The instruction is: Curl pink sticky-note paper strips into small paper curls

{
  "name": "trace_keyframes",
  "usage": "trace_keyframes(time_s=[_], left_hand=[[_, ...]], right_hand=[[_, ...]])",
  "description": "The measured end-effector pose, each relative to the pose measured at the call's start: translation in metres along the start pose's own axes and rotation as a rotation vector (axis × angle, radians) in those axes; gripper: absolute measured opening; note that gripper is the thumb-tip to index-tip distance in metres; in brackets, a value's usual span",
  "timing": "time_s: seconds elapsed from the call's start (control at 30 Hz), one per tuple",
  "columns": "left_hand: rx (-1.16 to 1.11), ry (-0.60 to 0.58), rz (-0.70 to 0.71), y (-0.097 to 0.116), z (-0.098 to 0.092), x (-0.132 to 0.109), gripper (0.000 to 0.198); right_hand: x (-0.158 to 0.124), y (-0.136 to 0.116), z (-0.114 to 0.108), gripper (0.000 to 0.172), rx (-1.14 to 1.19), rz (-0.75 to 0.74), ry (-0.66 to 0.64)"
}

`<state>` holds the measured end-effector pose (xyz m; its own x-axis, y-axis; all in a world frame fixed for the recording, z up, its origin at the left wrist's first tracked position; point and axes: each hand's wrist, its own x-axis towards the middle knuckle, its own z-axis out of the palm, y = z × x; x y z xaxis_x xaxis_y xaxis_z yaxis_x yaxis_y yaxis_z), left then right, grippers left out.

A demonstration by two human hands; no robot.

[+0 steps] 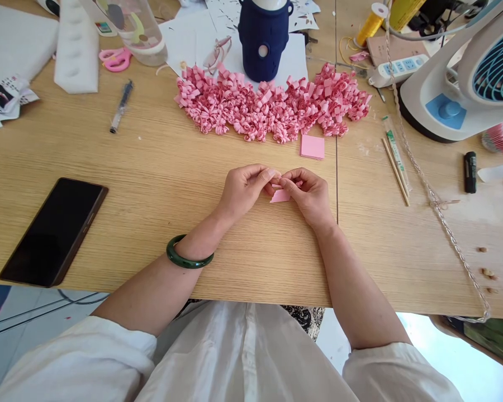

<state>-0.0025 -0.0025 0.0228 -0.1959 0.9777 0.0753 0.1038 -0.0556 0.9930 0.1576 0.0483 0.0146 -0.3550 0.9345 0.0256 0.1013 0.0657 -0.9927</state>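
Both hands meet over the middle of the table, fingertips together at a small piece of pink paper [280, 196]. My left hand [248, 187] is closed in a pinch at the paper's upper left. My right hand [309, 192] pinches it from the right, and its fingers hide part of the paper. Just beyond lies a small stack of pink paper squares [312, 146]. Behind the stack spreads a long heap of curled pink paper pieces [260, 106].
A dark blue cup [263, 42] stands behind the heap. On the left are a phone [54, 231], a pen [121, 106] and pink scissors [115, 58]. To the right are a fan [448, 84], a power strip [402, 68], wooden sticks [395, 171], a black marker [470, 172] and a twisted cord [444, 223].
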Motion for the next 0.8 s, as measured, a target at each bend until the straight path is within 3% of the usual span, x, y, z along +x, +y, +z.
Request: trace_keyframes(time_s=[0.27, 0.6, 0.8], left_hand=[[-0.028, 0.029, -0.022, -0.0043, 0.0006, 0.0024, 0.016], [0.162, 0.083, 0.117, -0.0048, 0.0018, 0.0003, 0.010], [0.406, 0.117, 0.304, -0.0028, 0.0012, -0.0017, 0.009]], right_hand=[[0.0011, 0.0004, 0.0005, 0.021, 0.006, -0.022, 0.005], [-0.0003, 0.0015, 0.0023, 0.014, -0.041, -0.073, -0.016], [-0.0050, -0.0020, 0.0045, 0.011, -0.065, -0.101, 0.007]])
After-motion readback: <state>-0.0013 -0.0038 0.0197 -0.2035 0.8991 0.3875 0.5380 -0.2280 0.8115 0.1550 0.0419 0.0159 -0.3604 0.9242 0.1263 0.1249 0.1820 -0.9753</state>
